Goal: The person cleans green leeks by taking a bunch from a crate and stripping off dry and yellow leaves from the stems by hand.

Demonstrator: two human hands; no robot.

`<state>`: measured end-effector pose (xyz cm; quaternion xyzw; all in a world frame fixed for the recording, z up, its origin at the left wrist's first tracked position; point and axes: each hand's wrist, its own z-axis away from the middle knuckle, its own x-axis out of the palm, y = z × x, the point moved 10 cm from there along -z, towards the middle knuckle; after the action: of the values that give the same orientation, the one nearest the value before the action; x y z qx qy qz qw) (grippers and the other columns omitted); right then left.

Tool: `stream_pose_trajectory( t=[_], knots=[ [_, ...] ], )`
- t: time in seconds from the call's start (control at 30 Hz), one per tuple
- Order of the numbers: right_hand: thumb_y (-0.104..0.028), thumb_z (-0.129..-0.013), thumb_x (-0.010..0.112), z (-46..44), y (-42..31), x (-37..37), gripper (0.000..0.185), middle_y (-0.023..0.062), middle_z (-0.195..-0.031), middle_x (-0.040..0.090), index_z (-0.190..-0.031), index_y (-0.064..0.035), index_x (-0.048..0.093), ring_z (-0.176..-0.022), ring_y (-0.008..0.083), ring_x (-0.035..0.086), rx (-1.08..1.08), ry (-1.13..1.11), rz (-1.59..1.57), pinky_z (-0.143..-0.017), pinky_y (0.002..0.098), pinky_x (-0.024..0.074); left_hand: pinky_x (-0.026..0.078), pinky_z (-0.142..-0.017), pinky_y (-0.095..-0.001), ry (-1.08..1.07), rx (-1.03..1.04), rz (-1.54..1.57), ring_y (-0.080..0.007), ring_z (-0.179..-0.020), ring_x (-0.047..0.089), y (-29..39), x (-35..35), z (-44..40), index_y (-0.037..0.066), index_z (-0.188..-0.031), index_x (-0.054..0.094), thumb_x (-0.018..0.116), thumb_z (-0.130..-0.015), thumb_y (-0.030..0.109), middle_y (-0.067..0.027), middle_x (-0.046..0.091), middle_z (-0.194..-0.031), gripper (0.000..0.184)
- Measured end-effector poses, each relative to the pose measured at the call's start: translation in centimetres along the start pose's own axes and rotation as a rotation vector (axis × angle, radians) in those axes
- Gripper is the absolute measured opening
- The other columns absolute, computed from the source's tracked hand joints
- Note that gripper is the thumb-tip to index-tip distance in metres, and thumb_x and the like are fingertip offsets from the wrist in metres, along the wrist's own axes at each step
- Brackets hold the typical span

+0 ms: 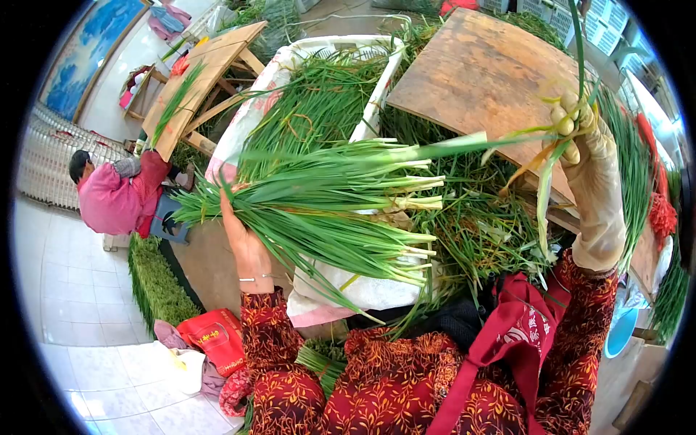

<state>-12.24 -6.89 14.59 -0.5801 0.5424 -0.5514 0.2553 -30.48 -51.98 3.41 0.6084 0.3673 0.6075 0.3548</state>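
A large bunch of green stalks with white ends fans out across the middle of the view, its white ends to the right. My left hand is bare, with a bracelet at the wrist, and is closed round the leafy left part of the bunch. At the upper right my right hand, in a pale glove, is raised and closed on some loose leaves, which hang down yellowed and pale. The gloved fingertips are bent together. A blurred green leaf stretches between the right hand and the bunch.
Behind the bunch a white crate holds more green stalks. A wooden board lies at the upper right, with trimmed leaves heaped below it. On the left, a person in pink sits by a wooden table. A blue basin stands lower right.
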Motion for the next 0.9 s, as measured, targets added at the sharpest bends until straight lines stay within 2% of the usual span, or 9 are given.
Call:
stream_pose_trajectory(
  t=[0.07,0.23,0.37,0.43,0.53,0.63,0.7,0.77,0.9],
  knots=[
    [-0.028,-0.085,0.062,0.4,-0.5,-0.3,0.039,0.0053,-0.09,0.056,-0.108,0.0021,0.053,-0.069,0.0051,0.049,-0.121,-0.024,-0.071,-0.055,0.0133,0.0409,0.046,-0.085,-0.0284,-0.017,0.044,-0.08,-0.0143,-0.1,0.053,0.3,0.2,0.4,0.003,-0.123,0.043,0.037,-0.097,0.029,-0.0036,0.053,-0.114,0.037],
    [-0.019,-0.09,0.053,2.8,-5.0,-11.9,0.034,0.0089,-0.104,0.06,-0.117,0.0018,0.048,-0.094,0.0148,0.057,-0.296,0.425,-0.137,-0.079,0.0247,0.0486,0.044,-0.085,-0.0266,-0.013,0.137,-0.271,-0.0131,-0.1,0.051,0.3,-0.8,1.1,0.002,-0.125,0.042,0.035,-0.098,0.029,-0.0038,0.051,-0.115,0.039],
    [-0.018,-0.092,0.05,2.0,-6.6,-14.7,0.027,0.0067,-0.091,0.061,-0.112,-0.0003,0.052,-0.071,0.0106,0.057,-0.271,0.123,-0.175,-0.061,0.0209,0.0492,0.047,-0.08,-0.0273,0.023,0.029,-0.168,-0.0152,-0.092,0.055,-0.9,-2.0,1.1,0.002,-0.115,0.05,0.04,-0.096,0.031,-0.0053,0.056,-0.105,0.036],
    [-0.027,-0.09,0.054,2.4,-3.5,-12.3,0.03,0.0035,-0.083,0.059,-0.107,-0.0019,0.053,-0.064,0.0093,0.052,-0.096,0.519,0.267,-0.057,0.0208,0.0455,0.049,-0.076,-0.0283,0.076,-0.073,0.016,-0.0167,-0.088,0.057,-1.6,-2.5,0.8,0.002,-0.109,0.054,0.043,-0.095,0.032,-0.0061,0.058,-0.1,0.035],
    [-0.035,-0.081,0.064,2.2,4.8,-2.7,0.034,-0.0007,-0.078,0.056,-0.102,-0.0084,0.058,-0.077,0.0097,0.053,0.249,0.219,0.502,-0.065,0.0249,0.0428,0.05,-0.072,-0.0309,0.087,-0.044,0.028,-0.0177,-0.081,0.059,-1.1,-1.9,0.8,0.003,-0.103,0.055,0.045,-0.094,0.034,-0.0069,0.061,-0.093,0.035],
    [-0.036,-0.081,0.063,2.5,10.9,5.5,0.036,0.009,-0.095,0.065,-0.103,-0.0085,0.065,-0.09,0.0218,0.059,0.658,-0.215,0.729,-0.083,0.0324,0.0437,0.05,-0.073,-0.031,0.119,-0.057,0.034,-0.0177,-0.082,0.058,-0.9,-2.0,0.5,0.004,-0.099,0.055,0.043,-0.094,0.036,-0.0063,0.06,-0.092,0.034],
    [-0.043,-0.081,0.059,3.0,14.4,7.1,0.043,0.0155,-0.086,0.065,-0.112,-0.0127,0.061,-0.084,0.0264,0.062,0.741,-0.483,1.076,-0.078,0.0325,0.0458,0.05,-0.073,-0.0322,0.13,-0.035,0.032,-0.0185,-0.082,0.058,-0.4,-1.9,0.6,0.005,-0.097,0.055,0.044,-0.094,0.035,-0.0065,0.06,-0.091,0.033],
    [-0.045,-0.081,0.057,3.3,16.5,8.1,0.047,0.0175,-0.073,0.061,-0.103,-0.0039,0.061,-0.07,0.0277,0.06,0.755,-0.547,1.027,-0.067,0.0351,0.0467,0.051,-0.072,-0.0346,0.138,0.007,0.037,-0.0199,-0.081,0.059,0.6,-0.6,1.1,0.004,-0.096,0.056,0.046,-0.093,0.033,-0.0076,0.06,-0.092,0.031],
    [-0.04,-0.084,0.06,4.6,25.3,9.2,0.032,0.0013,-0.057,0.054,-0.095,-0.0097,0.063,-0.045,0.0112,0.046,0.92,-0.509,0.279,-0.042,0.0273,0.0342,0.046,-0.081,-0.0337,0.002,0.004,0.248,-0.0186,-0.086,0.057,0.9,1.6,1.3,0.007,-0.091,0.056,0.046,-0.093,0.033,-0.0055,0.06,-0.092,0.027]
  ],
)
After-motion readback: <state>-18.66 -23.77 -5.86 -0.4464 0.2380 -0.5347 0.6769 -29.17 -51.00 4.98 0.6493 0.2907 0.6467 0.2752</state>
